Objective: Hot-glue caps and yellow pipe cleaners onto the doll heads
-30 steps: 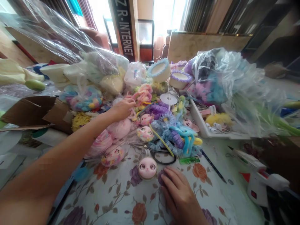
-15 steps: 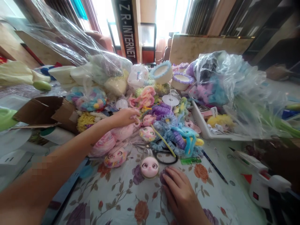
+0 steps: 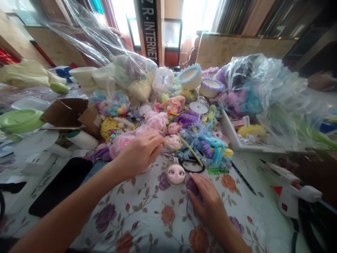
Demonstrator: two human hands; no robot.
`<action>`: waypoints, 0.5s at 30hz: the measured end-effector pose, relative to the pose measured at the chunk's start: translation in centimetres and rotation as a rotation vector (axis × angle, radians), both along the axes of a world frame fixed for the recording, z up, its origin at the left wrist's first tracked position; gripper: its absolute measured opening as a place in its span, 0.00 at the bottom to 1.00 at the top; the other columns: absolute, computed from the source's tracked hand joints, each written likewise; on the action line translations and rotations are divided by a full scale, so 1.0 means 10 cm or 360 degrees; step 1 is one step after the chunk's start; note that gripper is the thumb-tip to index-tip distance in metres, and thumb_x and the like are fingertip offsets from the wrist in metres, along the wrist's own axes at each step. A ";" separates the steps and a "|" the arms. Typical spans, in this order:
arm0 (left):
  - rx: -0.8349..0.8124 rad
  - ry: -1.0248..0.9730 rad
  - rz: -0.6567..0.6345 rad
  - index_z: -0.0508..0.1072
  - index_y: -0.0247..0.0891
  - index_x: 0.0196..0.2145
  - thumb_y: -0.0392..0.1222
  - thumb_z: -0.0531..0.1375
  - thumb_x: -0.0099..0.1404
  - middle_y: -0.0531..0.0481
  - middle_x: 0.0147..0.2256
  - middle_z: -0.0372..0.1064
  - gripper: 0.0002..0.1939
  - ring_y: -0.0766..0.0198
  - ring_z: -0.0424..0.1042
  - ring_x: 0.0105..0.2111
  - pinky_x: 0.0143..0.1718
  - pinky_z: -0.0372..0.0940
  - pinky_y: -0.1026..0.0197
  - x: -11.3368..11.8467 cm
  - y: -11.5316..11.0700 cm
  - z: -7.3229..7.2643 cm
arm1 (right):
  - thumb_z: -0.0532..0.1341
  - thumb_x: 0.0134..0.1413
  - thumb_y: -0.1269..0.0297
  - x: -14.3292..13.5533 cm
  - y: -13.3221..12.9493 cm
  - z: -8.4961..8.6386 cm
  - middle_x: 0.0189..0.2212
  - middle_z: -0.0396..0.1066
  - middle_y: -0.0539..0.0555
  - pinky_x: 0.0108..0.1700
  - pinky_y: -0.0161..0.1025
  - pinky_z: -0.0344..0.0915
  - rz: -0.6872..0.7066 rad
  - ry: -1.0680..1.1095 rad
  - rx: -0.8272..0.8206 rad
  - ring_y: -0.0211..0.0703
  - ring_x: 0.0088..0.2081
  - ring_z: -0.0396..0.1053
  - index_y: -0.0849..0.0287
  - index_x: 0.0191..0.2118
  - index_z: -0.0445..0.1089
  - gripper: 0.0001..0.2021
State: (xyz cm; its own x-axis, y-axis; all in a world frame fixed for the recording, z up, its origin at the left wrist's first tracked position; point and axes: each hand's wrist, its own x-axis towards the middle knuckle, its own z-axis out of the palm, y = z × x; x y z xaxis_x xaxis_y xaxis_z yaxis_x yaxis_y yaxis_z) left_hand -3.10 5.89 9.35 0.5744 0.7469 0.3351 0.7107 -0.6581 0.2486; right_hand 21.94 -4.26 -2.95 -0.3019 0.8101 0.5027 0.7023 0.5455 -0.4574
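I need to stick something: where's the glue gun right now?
In the head view, the glue gun is toward the right edge, right of the pencil and the right hand, nearer than the tray.

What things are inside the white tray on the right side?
In the white tray: a yellow fluffy item, small white pieces, a pink item and a white tag. Clear plastic covers the tray's right part; what lies beneath cannot be told.

Purple and orange roses (image 3: 167, 215) pattern the pale surface (image 3: 147, 221). The round doll face (image 3: 176, 174) is pale pink, brown-eyed; toward the surface's right edge, the glue gun (image 3: 290, 195) is white with red.
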 end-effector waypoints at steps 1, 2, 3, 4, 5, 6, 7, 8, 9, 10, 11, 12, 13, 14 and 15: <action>-0.0017 -0.0055 0.0070 0.69 0.38 0.36 0.40 0.46 0.71 0.49 0.33 0.72 0.13 0.63 0.70 0.33 0.37 0.63 0.62 -0.07 -0.11 -0.02 | 0.58 0.60 0.69 -0.02 0.00 0.00 0.49 0.70 0.64 0.51 0.52 0.70 0.0006 -0.0002 -0.0028 0.53 0.52 0.67 0.62 0.60 0.59 0.22; -0.0044 -0.0088 0.0149 0.69 0.38 0.35 0.40 0.46 0.71 0.50 0.31 0.71 0.13 0.63 0.70 0.31 0.34 0.62 0.62 -0.15 -0.21 -0.05 | 0.59 0.59 0.68 -0.05 0.01 0.01 0.50 0.69 0.64 0.51 0.52 0.70 0.0010 -0.0017 -0.0067 0.54 0.52 0.67 0.62 0.61 0.57 0.25; -0.0069 -0.0116 0.0237 0.68 0.38 0.34 0.41 0.46 0.71 0.51 0.29 0.70 0.13 0.64 0.69 0.29 0.31 0.61 0.62 -0.23 -0.30 -0.08 | 0.60 0.59 0.67 -0.08 0.02 0.03 0.52 0.67 0.65 0.51 0.52 0.70 0.0013 -0.0044 -0.0110 0.55 0.52 0.66 0.62 0.62 0.56 0.27; -0.0097 -0.0139 0.0332 0.67 0.38 0.33 0.41 0.46 0.71 0.52 0.27 0.69 0.13 0.64 0.68 0.27 0.30 0.60 0.62 -0.30 -0.38 -0.13 | 0.61 0.57 0.66 -0.13 0.03 0.05 0.53 0.66 0.65 0.51 0.52 0.70 0.0022 -0.0083 -0.0153 0.56 0.53 0.66 0.62 0.63 0.55 0.29; -0.0113 -0.0165 0.0409 0.66 0.39 0.32 0.42 0.45 0.71 0.53 0.25 0.68 0.14 0.64 0.68 0.25 0.28 0.59 0.62 -0.35 -0.45 -0.18 | 0.63 0.56 0.66 -0.17 0.06 0.08 0.54 0.65 0.66 0.51 0.53 0.69 0.0035 -0.0128 -0.0190 0.57 0.53 0.65 0.62 0.64 0.54 0.31; -0.0129 -0.0201 0.0459 0.66 0.39 0.31 0.42 0.45 0.71 0.53 0.25 0.67 0.15 0.65 0.67 0.25 0.28 0.59 0.62 -0.39 -0.52 -0.24 | 0.64 0.54 0.65 -0.22 0.09 0.10 0.55 0.64 0.66 0.52 0.54 0.69 0.0043 -0.0171 -0.0217 0.58 0.54 0.64 0.63 0.64 0.54 0.33; -0.0161 -0.0233 0.0482 0.65 0.39 0.29 0.42 0.45 0.72 0.53 0.24 0.67 0.16 0.65 0.67 0.25 0.29 0.60 0.63 -0.40 -0.58 -0.31 | 0.65 0.52 0.64 -0.28 0.12 0.13 0.55 0.63 0.66 0.52 0.55 0.68 0.0046 -0.0208 -0.0233 0.59 0.54 0.64 0.63 0.64 0.55 0.34; -0.0189 -0.0264 0.0479 0.65 0.39 0.28 0.42 0.44 0.72 0.54 0.23 0.66 0.17 0.66 0.67 0.24 0.29 0.60 0.63 -0.40 -0.63 -0.38 | 0.66 0.51 0.63 -0.33 0.16 0.16 0.54 0.64 0.66 0.52 0.56 0.67 0.0041 -0.0236 -0.0244 0.60 0.53 0.64 0.63 0.63 0.56 0.35; -0.0203 -0.0294 0.0460 0.64 0.39 0.26 0.42 0.44 0.72 0.54 0.22 0.65 0.18 0.66 0.66 0.23 0.29 0.60 0.64 -0.37 -0.67 -0.46 | 0.67 0.50 0.62 -0.38 0.20 0.18 0.53 0.64 0.66 0.52 0.56 0.67 0.0024 -0.0253 -0.0245 0.61 0.52 0.64 0.63 0.62 0.57 0.35; -0.0178 -0.0310 0.0435 0.63 0.39 0.24 0.42 0.45 0.73 0.54 0.21 0.64 0.19 0.67 0.66 0.22 0.28 0.60 0.64 -0.34 -0.70 -0.55 | 0.67 0.50 0.61 -0.42 0.24 0.19 0.51 0.66 0.65 0.51 0.57 0.67 0.0010 -0.0263 -0.0241 0.61 0.50 0.64 0.63 0.62 0.58 0.34; -0.0125 -0.0318 0.0403 0.62 0.39 0.23 0.42 0.46 0.72 0.54 0.21 0.63 0.20 0.67 0.65 0.22 0.28 0.61 0.64 -0.30 -0.72 -0.63 | 0.67 0.50 0.61 -0.45 0.27 0.20 0.50 0.67 0.65 0.50 0.57 0.67 0.0005 -0.0266 -0.0235 0.61 0.49 0.65 0.63 0.61 0.60 0.33; -0.0042 -0.0333 0.0356 0.62 0.39 0.22 0.42 0.48 0.72 0.53 0.21 0.64 0.20 0.66 0.66 0.23 0.30 0.62 0.64 -0.27 -0.73 -0.71 | 0.66 0.50 0.61 -0.48 0.29 0.21 0.48 0.68 0.64 0.49 0.56 0.67 0.0017 -0.0256 -0.0228 0.60 0.48 0.65 0.63 0.60 0.61 0.32; 0.0053 -0.0336 0.0318 0.63 0.38 0.22 0.41 0.49 0.72 0.52 0.23 0.66 0.19 0.65 0.68 0.27 0.33 0.64 0.63 -0.24 -0.72 -0.79 | 0.66 0.51 0.61 -0.49 0.30 0.20 0.47 0.69 0.63 0.49 0.56 0.67 0.0040 -0.0224 -0.0226 0.60 0.47 0.65 0.62 0.59 0.62 0.30; 0.0144 -0.0316 0.0291 0.66 0.37 0.24 0.41 0.51 0.71 0.49 0.28 0.70 0.17 0.62 0.71 0.32 0.38 0.65 0.61 -0.22 -0.71 -0.86 | 0.66 0.50 0.62 -0.49 0.30 0.20 0.46 0.70 0.62 0.48 0.55 0.67 0.0064 -0.0163 -0.0235 0.59 0.47 0.65 0.62 0.57 0.64 0.28; 0.0241 -0.0270 0.0289 0.70 0.37 0.28 0.42 0.53 0.70 0.46 0.34 0.73 0.13 0.59 0.71 0.39 0.44 0.66 0.58 -0.21 -0.69 -0.93 | 0.67 0.49 0.62 -0.49 0.29 0.19 0.45 0.70 0.62 0.48 0.54 0.67 0.0088 -0.0068 -0.0263 0.58 0.47 0.66 0.61 0.56 0.66 0.27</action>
State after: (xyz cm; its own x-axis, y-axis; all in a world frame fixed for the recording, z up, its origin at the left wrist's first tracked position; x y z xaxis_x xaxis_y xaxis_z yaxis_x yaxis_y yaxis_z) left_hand -5.20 -1.00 0.07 0.3619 0.7667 0.5304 0.7770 -0.5624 0.2829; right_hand 17.09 -1.39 -1.07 -0.3663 0.8622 0.3500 0.6940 0.5037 -0.5144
